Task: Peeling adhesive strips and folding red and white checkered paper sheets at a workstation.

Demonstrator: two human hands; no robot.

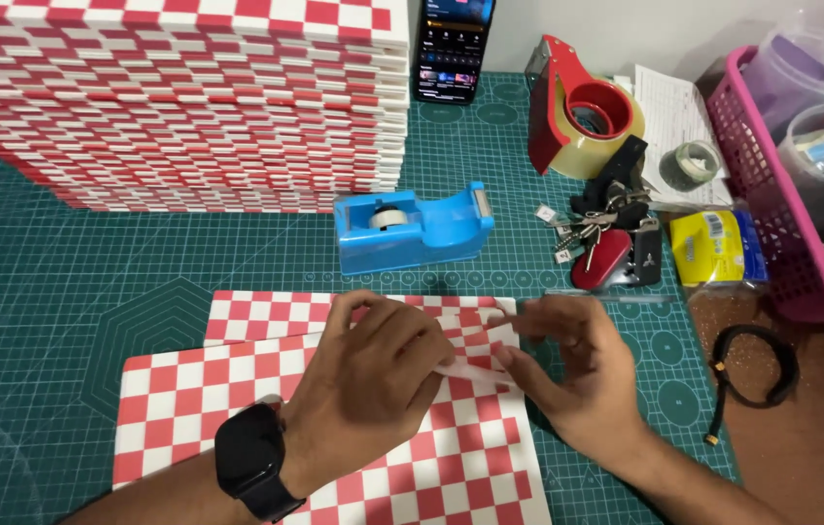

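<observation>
Two red-and-white checkered sheets [237,399] lie overlapped on a green cutting mat [91,292]. My left hand [373,374], with a black watch on its wrist, rests curled over the upper sheet. A thin strip of clear tape [475,371] stretches between its fingers and my right hand [567,374], which pinches the other end over the sheet's right edge. A blue tape dispenser [412,231] stands just beyond both hands.
A tall stack of checkered sheets [188,107] fills the back left. A phone [453,49], a red packing-tape dispenser [577,112], keys [606,238], a yellow packet [713,248] and a pink basket [771,194] sit at the right. A black cord [752,374] lies on the brown table.
</observation>
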